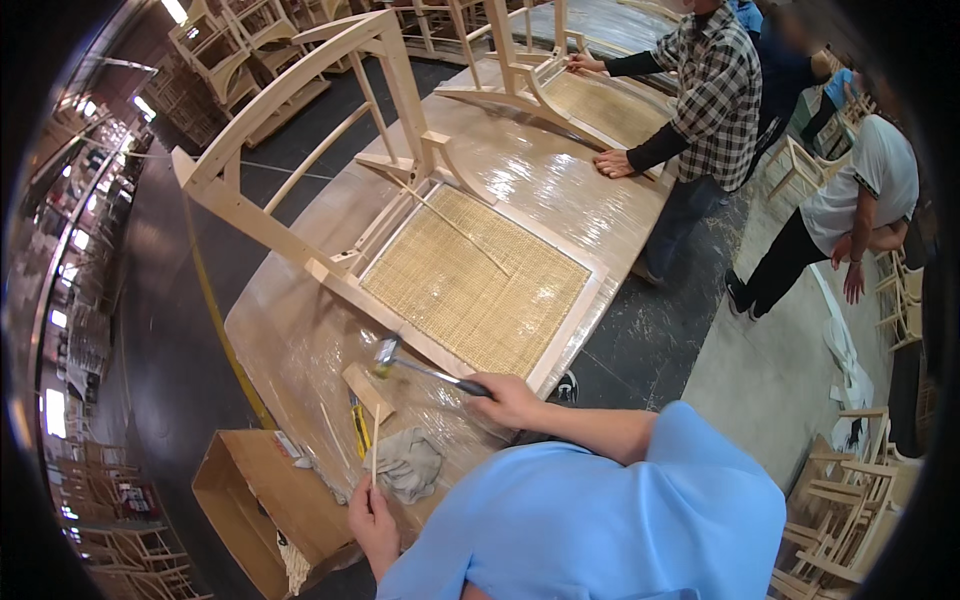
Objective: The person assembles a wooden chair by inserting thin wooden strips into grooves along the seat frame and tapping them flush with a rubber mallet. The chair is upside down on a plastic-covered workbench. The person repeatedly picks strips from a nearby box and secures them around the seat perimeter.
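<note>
A worker in a light blue shirt [600, 500] stands at a table [275, 335] wrapped in clear plastic, with a hammer [430, 371] in the right hand [505, 401], the fingers closed around its dark handle. The metal head points left, just beyond the near edge of a pale wooden chair [245, 218]; whether it touches anything below cannot be told. The left hand [374, 524], low by the table's near edge, pinches the lower end of a slender wooden strip [376, 446] between thumb and fingers, the strip's other end reaching up toward a flat wooden block [366, 388]. The chair rests on the table ahead of the worker, its woven seat panel [485, 290] facing up within the frame and a loose thin rod [462, 236] lying slantwise across the weave. Close to the left hand are a crumpled gray cloth [412, 466], a yellow-and-black tool [360, 428] and an open cardboard box [310, 490]. Across the table, a co-worker in a plaid shirt [718, 95] has one hand on the plastic and the other at a second chair [512, 72], while a person in a pale shirt [880, 175] stands off to the right, near more wooden chair frames [845, 510].
</note>
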Demonstrator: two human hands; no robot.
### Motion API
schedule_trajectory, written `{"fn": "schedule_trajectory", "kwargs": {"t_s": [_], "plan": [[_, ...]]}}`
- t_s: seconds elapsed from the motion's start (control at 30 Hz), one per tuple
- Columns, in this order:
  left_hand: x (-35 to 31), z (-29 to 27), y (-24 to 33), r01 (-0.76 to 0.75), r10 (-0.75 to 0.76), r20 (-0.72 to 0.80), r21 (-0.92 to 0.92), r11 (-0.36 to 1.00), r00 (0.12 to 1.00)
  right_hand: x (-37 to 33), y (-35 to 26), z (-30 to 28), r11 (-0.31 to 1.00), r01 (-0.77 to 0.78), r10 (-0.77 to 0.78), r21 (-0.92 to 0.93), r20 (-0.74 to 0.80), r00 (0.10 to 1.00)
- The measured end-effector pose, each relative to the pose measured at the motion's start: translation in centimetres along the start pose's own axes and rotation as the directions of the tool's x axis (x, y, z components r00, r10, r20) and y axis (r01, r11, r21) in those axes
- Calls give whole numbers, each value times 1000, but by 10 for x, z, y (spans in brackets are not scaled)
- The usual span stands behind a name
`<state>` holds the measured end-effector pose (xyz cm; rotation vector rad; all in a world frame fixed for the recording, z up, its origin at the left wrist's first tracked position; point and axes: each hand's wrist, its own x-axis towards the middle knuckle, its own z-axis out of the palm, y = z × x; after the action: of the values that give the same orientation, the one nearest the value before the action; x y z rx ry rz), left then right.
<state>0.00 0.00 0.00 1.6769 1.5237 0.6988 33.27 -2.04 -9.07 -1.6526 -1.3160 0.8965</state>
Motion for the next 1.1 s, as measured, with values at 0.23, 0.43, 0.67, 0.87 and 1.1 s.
{"fn": "schedule_trajectory", "kwargs": {"t_s": [0.23, 0.43, 0.67, 0.87, 1.1], "plan": [[38, 60, 6, -124, 117, 95, 66, 990, 989, -37, 66, -114, 966, -255, 201, -41, -504, 840], [61, 126, -25, 100, -107, 25, 199, 975, 994, 3, 143, -212, 919, -372, 195, -129, -671, 715], [103, 179, -22, 321, -283, -177, 252, 913, 943, 31, 132, -233, 988, -6, -31, -155, -234, 972], [157, 169, -24, 327, -187, -434, 276, 904, 882, 55, 72, -140, 987, -91, 26, 132, 429, 903], [82, 130, -50, 348, -237, -445, 188, 918, 864, 44, 29, -7, 977, -182, 106, 107, 494, 863]]}}
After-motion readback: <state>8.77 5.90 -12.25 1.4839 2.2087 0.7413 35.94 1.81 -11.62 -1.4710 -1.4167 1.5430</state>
